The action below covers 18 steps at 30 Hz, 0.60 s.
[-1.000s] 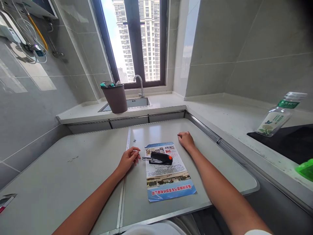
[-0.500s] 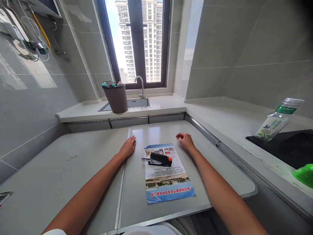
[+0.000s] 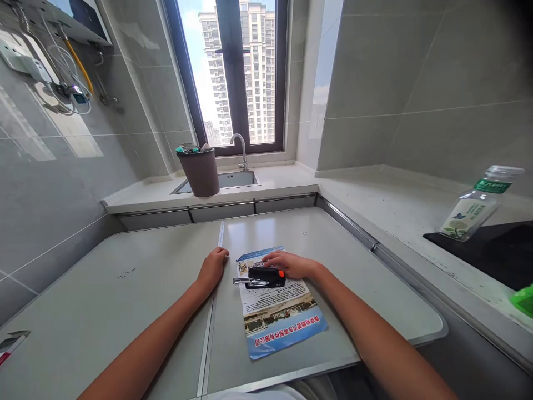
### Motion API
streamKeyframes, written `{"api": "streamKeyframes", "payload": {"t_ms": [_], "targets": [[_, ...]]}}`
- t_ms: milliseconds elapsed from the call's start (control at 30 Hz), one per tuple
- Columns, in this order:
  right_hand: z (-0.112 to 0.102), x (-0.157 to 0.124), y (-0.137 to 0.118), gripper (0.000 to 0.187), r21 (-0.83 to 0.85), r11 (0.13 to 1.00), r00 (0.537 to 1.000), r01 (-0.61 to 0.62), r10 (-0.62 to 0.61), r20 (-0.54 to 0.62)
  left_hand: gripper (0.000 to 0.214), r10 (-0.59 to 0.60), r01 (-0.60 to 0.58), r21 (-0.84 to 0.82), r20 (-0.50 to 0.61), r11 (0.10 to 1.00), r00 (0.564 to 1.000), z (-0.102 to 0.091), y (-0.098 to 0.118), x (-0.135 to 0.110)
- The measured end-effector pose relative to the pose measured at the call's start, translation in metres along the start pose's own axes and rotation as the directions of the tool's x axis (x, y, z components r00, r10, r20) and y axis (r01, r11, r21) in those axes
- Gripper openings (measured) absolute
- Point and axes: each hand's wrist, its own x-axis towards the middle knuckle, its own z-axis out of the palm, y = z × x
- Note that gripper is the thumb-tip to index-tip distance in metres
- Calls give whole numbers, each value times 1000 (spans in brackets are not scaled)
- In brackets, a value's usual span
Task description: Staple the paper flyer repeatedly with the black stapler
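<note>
A black stapler (image 3: 266, 277) with an orange tip lies across a printed leaflet (image 3: 283, 335) on the table, its metal staple tray sticking out to the left. My right hand (image 3: 291, 265) lies over the leaflet's far part, fingers stretched leftward along the stapler's far side. Whether they touch the stapler I cannot tell. Left of the leaflet, my left hand (image 3: 213, 266) rests on the table by the metal seam (image 3: 211, 311). Its fingers are curled in, so whatever may be inside them is hidden.
A brown bin (image 3: 200, 174) stands at the sink (image 3: 237, 179) under the window. On the right counter a tilted clear bottle (image 3: 472, 214) rests by a black mat (image 3: 508, 250), with a bright green item (image 3: 523, 300) nearby. Another printed item (image 3: 12, 344) lies at the table's left edge.
My right hand has moved left from the bare table onto the leaflet beside the stapler, its fingers now stretched out. My left hand has drawn slightly nearer and curled more. The view has shifted slightly.
</note>
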Motion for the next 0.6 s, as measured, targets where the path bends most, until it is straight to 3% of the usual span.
{"api": "streamKeyframes", "payload": {"t_ms": [67,133,233,300,367,467,533,600], "targets": [[12,10,1,45,-28,999,999,22,-23,-40,27,-32,31,-53,-18,998,999,-4,1,-7],[24,20,2,43,-59,998,996,30,-34,-79,22,-134,119,-219,-51,968,990,-8,1,-14],[37,29,3,43,-87,996,991,23,-34,-127,31,-316,230,-574,-52,785,947,-11,6,-27],[41,31,1,46,-94,995,989,14,-28,-145,38,-348,231,-679,-38,697,937,-12,12,-34],[40,31,-1,53,-123,992,992,12,-28,-125,44,-336,208,-693,-53,690,940,-13,19,-40],[36,29,-5,59,-203,979,996,33,-50,-80,45,-270,138,-642,-112,754,956,-16,27,-44],[32,29,-9,51,-221,974,988,40,-72,-136,42,-213,83,-605,-147,792,966,-16,30,-45],[28,30,-16,39,-176,984,960,27,-74,-269,40,-172,47,-591,-156,805,973,-15,31,-47]]}}
